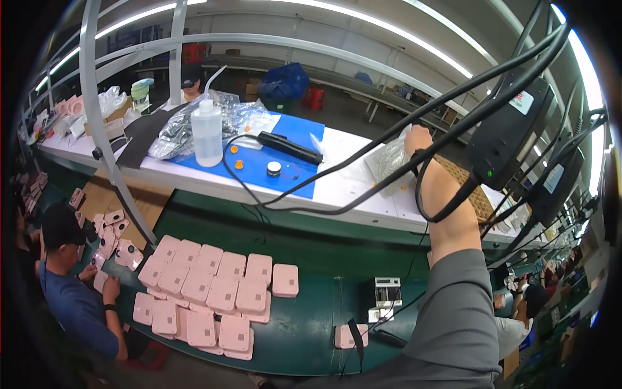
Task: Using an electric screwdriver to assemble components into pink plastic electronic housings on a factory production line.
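My right arm, in a grey sleeve, stretches up to the white shelf [346,146] above the bench. At its far end my right hand [419,139] is closed on the upper edge of a clear plastic bag [387,165]. What lies in the bag is too small to make out. Some small orange bits show by its lower edge. My left hand is out of view. Below, on the green bench [311,324], a single pink square casing [350,336] lies near a small white device [387,293], with a black strap [357,343] across it.
Many pink casings [222,295] are stacked on the bench at left, near a co-worker [74,285] handling one. On the shelf's blue mat [301,133] stand a clear squeeze bottle [207,133] and a black handheld tool [289,147]. Black cables [363,202] hang before my arm from power adapters [512,133].
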Demonstrator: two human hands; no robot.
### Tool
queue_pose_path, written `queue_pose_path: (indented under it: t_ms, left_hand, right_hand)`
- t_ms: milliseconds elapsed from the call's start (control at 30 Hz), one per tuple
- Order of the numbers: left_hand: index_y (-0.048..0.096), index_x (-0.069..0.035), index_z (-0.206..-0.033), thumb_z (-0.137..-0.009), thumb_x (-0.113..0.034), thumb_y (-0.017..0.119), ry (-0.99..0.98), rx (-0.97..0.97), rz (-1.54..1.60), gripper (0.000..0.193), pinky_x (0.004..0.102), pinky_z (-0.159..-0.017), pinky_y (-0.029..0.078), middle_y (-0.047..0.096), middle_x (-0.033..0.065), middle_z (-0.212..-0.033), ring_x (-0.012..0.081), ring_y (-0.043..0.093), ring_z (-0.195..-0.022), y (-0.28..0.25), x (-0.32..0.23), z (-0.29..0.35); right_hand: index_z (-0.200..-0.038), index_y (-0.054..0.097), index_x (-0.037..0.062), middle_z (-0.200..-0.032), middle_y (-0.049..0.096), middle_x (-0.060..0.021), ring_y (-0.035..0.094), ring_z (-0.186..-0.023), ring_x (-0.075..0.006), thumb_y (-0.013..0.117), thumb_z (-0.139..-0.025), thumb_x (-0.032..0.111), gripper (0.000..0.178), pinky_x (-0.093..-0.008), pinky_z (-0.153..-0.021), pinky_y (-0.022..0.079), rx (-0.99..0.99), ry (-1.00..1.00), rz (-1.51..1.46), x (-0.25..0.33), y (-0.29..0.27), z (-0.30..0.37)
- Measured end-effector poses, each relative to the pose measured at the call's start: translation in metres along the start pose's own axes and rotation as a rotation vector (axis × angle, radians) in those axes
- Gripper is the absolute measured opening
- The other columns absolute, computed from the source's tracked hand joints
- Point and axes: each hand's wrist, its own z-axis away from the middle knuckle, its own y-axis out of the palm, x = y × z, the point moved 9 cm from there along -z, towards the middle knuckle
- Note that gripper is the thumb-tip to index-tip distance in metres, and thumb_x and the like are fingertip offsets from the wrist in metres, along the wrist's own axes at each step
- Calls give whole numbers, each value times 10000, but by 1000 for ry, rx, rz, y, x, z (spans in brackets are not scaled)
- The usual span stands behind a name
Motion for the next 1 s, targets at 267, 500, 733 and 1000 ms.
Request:
queue_pose_path:
  t_ms: [267,500,733,1000]
  left_hand:
    - [594,-4,-1258,-850,-358,722,190,11,-7,555,470,-933,471,609,270,-1208,456,552,-1119,-13,11,-10]
    - [650,10,-1144,-804,-192,776,531,25,244,415,324,-807,542,720,147,-954,217,699,-880,-32,-102,-71]
    - [553,-19,-1295,-866,-166,727,773,664,468,486,322,-912,513,687,129,-1105,202,664,-1045,23,-258,-64]
    - [329,-13,-1474,-889,-140,689,749,1398,633,699,335,-1090,360,498,114,-1400,193,459,-1301,114,-386,-43]
  right_hand:
    - [-856,685,10,-921,672,-247,656,-879,-422,598,-871,217,225,-485,-762,543,-113,-120,144,-27,-37,4]
    - [-781,674,18,-739,638,-234,667,-764,-394,596,-864,203,217,-451,-664,527,-236,-195,-170,57,-181,126]
    - [-661,549,-12,-685,553,-258,558,-622,-435,656,-855,139,268,-467,-544,422,-9,-326,-477,56,-253,277]
    - [-629,487,30,-558,449,-135,478,-471,-311,732,-811,49,306,-393,-425,363,122,-550,-451,29,-308,463]
